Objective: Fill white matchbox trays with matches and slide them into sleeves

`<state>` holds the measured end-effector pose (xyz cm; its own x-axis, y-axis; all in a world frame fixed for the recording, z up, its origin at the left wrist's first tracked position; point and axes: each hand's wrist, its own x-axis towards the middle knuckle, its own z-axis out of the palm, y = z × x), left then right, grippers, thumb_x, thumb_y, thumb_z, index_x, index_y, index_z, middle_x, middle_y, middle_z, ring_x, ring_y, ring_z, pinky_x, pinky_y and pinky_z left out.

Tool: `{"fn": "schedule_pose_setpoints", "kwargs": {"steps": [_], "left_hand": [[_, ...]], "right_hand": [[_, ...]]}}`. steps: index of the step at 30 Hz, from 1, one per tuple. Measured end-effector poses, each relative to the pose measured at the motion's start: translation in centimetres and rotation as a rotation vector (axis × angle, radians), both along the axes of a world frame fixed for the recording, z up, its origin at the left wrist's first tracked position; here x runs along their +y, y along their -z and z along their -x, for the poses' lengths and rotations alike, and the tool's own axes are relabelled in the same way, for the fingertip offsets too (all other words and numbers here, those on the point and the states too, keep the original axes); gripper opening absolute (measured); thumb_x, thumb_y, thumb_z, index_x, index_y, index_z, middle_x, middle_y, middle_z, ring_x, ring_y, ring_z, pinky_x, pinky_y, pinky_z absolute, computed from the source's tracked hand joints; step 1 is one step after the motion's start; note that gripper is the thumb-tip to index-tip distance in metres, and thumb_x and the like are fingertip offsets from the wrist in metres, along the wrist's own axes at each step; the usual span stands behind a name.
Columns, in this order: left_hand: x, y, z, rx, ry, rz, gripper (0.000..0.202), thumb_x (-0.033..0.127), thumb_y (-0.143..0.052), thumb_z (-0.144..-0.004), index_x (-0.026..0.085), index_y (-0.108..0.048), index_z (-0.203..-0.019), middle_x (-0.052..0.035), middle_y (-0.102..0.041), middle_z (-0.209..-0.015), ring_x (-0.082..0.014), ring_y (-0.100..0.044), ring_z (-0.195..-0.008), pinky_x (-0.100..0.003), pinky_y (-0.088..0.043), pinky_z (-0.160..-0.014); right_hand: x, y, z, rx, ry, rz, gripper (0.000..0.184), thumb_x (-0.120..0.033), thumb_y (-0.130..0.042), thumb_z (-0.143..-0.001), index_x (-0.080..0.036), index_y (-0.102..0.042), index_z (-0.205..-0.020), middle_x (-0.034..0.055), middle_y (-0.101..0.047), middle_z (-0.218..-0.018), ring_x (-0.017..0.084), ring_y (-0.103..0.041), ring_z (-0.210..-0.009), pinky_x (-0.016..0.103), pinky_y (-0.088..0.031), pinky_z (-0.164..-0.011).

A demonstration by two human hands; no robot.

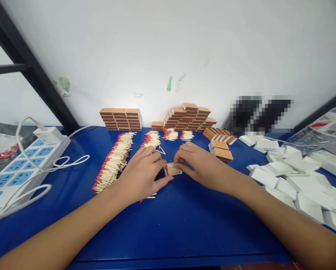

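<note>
While left hand [142, 172] arches, right hand [195, 162] curls

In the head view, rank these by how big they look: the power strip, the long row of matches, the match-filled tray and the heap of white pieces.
Largest to smallest:
1. Heap of white pieces
2. Power strip
3. Long row of matches
4. Match-filled tray
Nearness to the camera may enlarge the first two.

1. We can read no words or numbers anywhere.
2. We see red print on the boxes [223, 154] right of the tray [165, 171], too small to read.
3. We find the bag [321, 125] far right of it bears blurred marks.
</note>
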<state>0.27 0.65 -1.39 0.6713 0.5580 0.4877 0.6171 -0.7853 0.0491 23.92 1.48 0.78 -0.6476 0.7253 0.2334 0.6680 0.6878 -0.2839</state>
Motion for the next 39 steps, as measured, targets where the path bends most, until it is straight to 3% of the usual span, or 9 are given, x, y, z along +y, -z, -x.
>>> {"fn": "schedule_pose_setpoints", "kwargs": {"steps": [3,6,12,20,27,33,39], "left_hand": [[0.0,0.0,0.0,0.002,0.005,-0.005,0.031,0.045,-0.072,-0.098,0.014,-0.077,-0.102,-0.0068,-0.068,-0.091,-0.0274,-0.06,-0.1,-0.045,-0.049,-0.09],[-0.1,-0.1,-0.1,-0.004,0.006,-0.01,0.03,0.045,-0.071,-0.098,0.015,-0.076,-0.105,-0.0072,-0.07,-0.091,-0.0273,-0.061,-0.099,-0.045,-0.05,-0.09],[-0.1,0.0,-0.1,-0.008,0.014,-0.001,0.032,0.045,-0.07,-0.099,0.015,-0.076,-0.107,-0.0074,-0.069,-0.091,-0.0266,-0.061,-0.099,-0.044,-0.051,-0.09],[-0.2,0.2,-0.1,-0.008,0.03,-0.003,0.033,0.046,-0.069,-0.1,0.015,-0.076,-0.106,-0.0073,-0.069,-0.093,-0.0267,-0.061,-0.101,-0.044,-0.05,-0.091],[0.0,0.0,-0.1,-0.002,0.025,-0.001,0.031,0.045,-0.07,-0.099,0.016,-0.076,-0.106,-0.0072,-0.069,-0.091,-0.0259,-0.061,-0.098,-0.043,-0.05,-0.089],[0.0,-0.1,-0.1,0.015,-0.001,-0.022,0.032,0.046,-0.07,-0.099,0.016,-0.076,-0.108,-0.0078,-0.071,-0.092,-0.0274,-0.061,-0.099,-0.044,-0.049,-0.088],[0.0,-0.3,-0.1,0.025,-0.024,-0.01,0.033,0.046,-0.072,-0.097,0.015,-0.077,-0.108,-0.0075,-0.07,-0.09,-0.0283,-0.06,-0.098,-0.045,-0.049,-0.088]], "right_hand": [[0.0,0.3,0.3,-0.016,0.009,-0.024,0.011,-0.015,-0.062,-0.1,-0.021,-0.063,-0.091,0.0077,-0.069,-0.095,0.024,-0.059,-0.094,0.036,-0.046,-0.081],[1.1,0.3,-0.5,0.035,0.035,-0.02,0.009,-0.023,-0.062,-0.101,-0.022,-0.066,-0.094,0.0066,-0.069,-0.093,0.023,-0.06,-0.092,0.035,-0.046,-0.08],[5.4,0.8,-4.5,-0.095,0.328,-0.219,0.011,-0.027,-0.065,-0.097,-0.018,-0.072,-0.097,0.012,-0.072,-0.095,0.031,-0.058,-0.097,0.044,-0.044,-0.089],[7.1,2.0,-5.2,-0.193,0.295,-0.189,0.028,-0.033,-0.056,-0.102,-0.016,-0.076,-0.113,0.016,-0.071,-0.104,0.032,-0.055,-0.103,0.045,-0.042,-0.092],[7.9,2.5,-5.3,-0.126,0.297,-0.157,0.02,-0.027,-0.057,-0.1,-0.017,-0.072,-0.09,0.0143,-0.071,-0.095,0.03,-0.056,-0.099,0.042,-0.044,-0.089],[6.2,1.3,-4.4,-0.077,0.247,-0.121,0.02,-0.026,-0.057,-0.1,-0.02,-0.068,-0.086,0.0118,-0.071,-0.092,0.03,-0.056,-0.099,0.042,-0.044,-0.087],[1.9,-0.5,-1.3,0.084,0.032,0.015,0.017,-0.029,-0.058,-0.103,-0.022,-0.066,-0.09,0.008,-0.069,-0.094,0.026,-0.057,-0.099,0.038,-0.046,-0.085]]}}
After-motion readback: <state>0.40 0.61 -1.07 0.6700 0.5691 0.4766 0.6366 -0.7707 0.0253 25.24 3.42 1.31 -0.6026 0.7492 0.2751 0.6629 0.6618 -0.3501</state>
